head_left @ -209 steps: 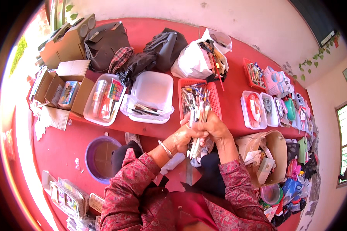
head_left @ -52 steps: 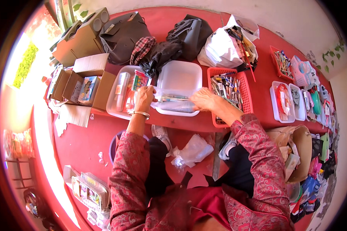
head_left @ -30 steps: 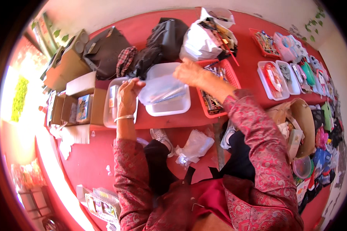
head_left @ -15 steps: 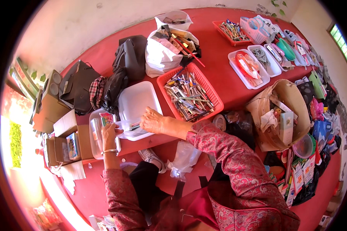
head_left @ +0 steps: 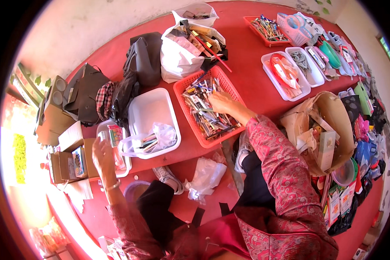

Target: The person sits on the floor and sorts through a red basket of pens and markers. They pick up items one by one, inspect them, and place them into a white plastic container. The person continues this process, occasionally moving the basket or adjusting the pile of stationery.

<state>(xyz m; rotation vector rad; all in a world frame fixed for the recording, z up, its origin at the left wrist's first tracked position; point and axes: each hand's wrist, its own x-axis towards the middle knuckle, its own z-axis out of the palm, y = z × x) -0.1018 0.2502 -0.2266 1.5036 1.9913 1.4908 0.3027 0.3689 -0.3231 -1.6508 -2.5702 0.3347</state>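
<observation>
My left hand (head_left: 102, 157) is raised beside the narrow white tray (head_left: 125, 170), its fingers stretched and slightly smeared by motion, with nothing visible in them. That tray holds a colourful packet (head_left: 115, 135). To its right, a clear plastic bag (head_left: 162, 135) with several pens in it lies in a larger white plastic box (head_left: 147, 106). My right hand (head_left: 223, 103) is over the red basket (head_left: 243, 92), which is full of loose pens and pencils (head_left: 203, 113). Its fingers are bunched and point down at the pens; what they grip, if anything, is hidden.
Dark bags (head_left: 147, 60) and a stuffed white bag (head_left: 177, 58) stand behind. Small white trays (head_left: 286, 73) and another red basket of pens (head_left: 271, 30) lie far right. A large woven basket (head_left: 299, 125) stands nearer right. Crumpled plastic (head_left: 203, 175) lies by my feet.
The clear bag of pens, between my hands before, now rests in the white box. My right hand has moved right to the red basket; my left has let go and drawn back leftward.
</observation>
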